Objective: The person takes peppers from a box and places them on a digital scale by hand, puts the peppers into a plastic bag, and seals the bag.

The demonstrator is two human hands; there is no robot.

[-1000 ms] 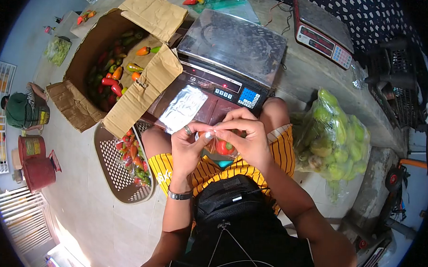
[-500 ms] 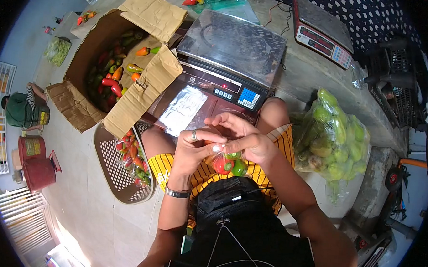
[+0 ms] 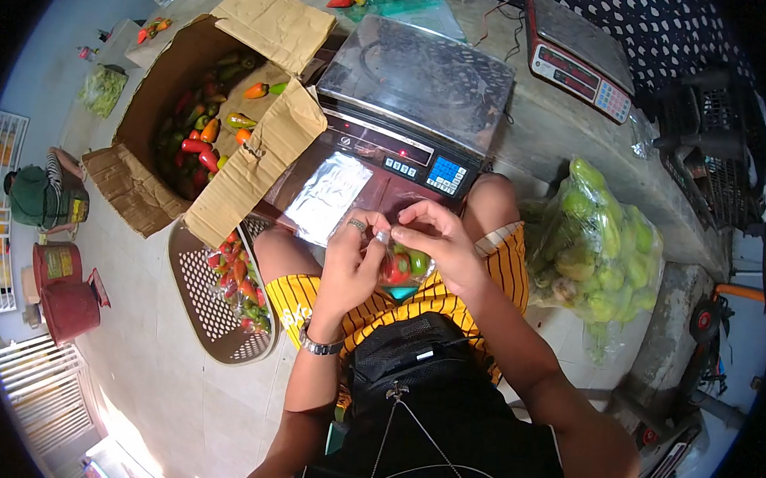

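A small clear plastic bag of red and green peppers [image 3: 405,266] hangs above my lap. My left hand [image 3: 355,259], with a ring and a wristwatch, is closed on the gathered neck of the bag. On the other side, my right hand [image 3: 444,248] has its thumb and forefinger pinched at the bag's top edge. A digital scale [image 3: 415,87] stands just beyond my hands, its platform bare. Beside its keypad panel, a shiny sheet of plastic [image 3: 329,198] lies on a dark red surface. What the fingertips grip exactly is partly hidden.
An open cardboard box [image 3: 150,101] of loose peppers stands left of the scale. Below it, a plastic basket [image 3: 192,295] holds bagged peppers. On the right are a large bag of green vegetables [image 3: 600,257], a second scale [image 3: 578,72] and black crates [image 3: 712,151]. A person [image 3: 43,197] bends at far left.
Both hands and the bag of peppers have moved slightly forward, away from my body. My hands have shifted their hold at the bag's neck, and a teal item now shows beneath it.
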